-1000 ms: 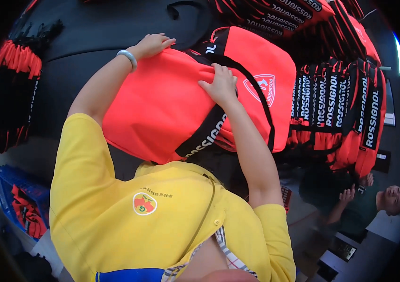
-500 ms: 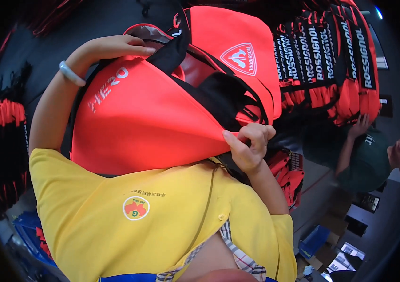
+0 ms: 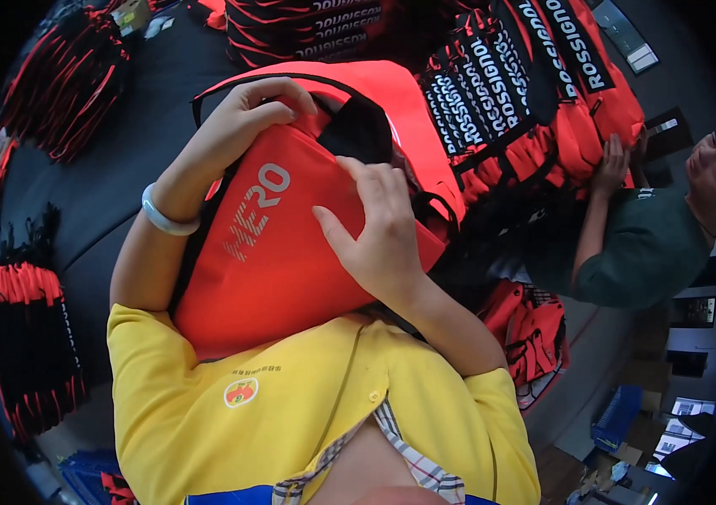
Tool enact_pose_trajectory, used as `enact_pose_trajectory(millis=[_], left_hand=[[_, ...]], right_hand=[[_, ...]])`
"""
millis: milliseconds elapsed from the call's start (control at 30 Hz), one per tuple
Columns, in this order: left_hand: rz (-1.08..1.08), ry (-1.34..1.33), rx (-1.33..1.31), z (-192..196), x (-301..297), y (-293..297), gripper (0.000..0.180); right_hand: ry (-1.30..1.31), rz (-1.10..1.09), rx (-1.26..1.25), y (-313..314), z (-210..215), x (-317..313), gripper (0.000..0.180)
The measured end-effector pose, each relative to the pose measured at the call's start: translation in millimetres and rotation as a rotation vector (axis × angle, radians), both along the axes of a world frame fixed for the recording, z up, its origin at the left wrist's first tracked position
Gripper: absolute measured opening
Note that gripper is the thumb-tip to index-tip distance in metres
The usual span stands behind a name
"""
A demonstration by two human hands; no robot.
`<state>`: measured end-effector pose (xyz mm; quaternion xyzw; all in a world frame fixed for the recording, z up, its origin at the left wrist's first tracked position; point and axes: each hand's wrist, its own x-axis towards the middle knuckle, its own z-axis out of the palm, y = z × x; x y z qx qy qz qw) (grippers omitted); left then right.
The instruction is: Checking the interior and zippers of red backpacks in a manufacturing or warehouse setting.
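A red and black bag [image 3: 290, 269] with white lettering rests against my front, its large red panel facing me. At the panel's upper edge, my left hand [image 3: 261, 109] is closed, fingers bent over and thumb against the rim. My right hand [image 3: 379, 227] lies over the panel's right side, thumb held away from the fingers, fingertips at the slanting upper edge. Black lining and a strap [image 3: 366, 126] show in the gap behind the edge. Another red part of the bag [image 3: 404, 88] spreads out beyond. My left fingertips are partly hidden by the hand.
Bundles of red and black bags [image 3: 509, 93] are stacked at the upper right, with a co-worker's hand [image 3: 610, 168] on them. More stacks stand at the left [image 3: 29, 337], far left [image 3: 67, 88] and back [image 3: 299, 29]. A dark table [image 3: 156, 50] lies underneath.
My right hand has let go of the panel's right corner and moved up and left onto the panel. My left hand stays at the upper edge. The view has shifted, showing more table.
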<state>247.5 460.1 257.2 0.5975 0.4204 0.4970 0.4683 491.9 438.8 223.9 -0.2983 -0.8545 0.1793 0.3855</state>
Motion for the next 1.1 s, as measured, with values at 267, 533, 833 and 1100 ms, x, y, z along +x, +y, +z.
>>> enact_pose_trajectory(millis=[267,533,833,1100], left_hand=[[0.204,0.133,0.086,-21,31,-7,0.015],[0.252,-0.44,-0.048,-98,35,-12,0.012],[0.373,-0.264,-0.077,-156,-2,-12,0.008],[0.072,-0.503,-0.009,-171,-19,-17,0.025]], right_hand=[[0.084,-0.057,0.017,-29,-22,2,0.034],[0.037,0.141,0.063,-26,-38,8,0.04],[0.039,0.155,-0.025,-6,-42,-12,0.036],[-0.006,0.047,0.098,-14,-52,14,0.04]])
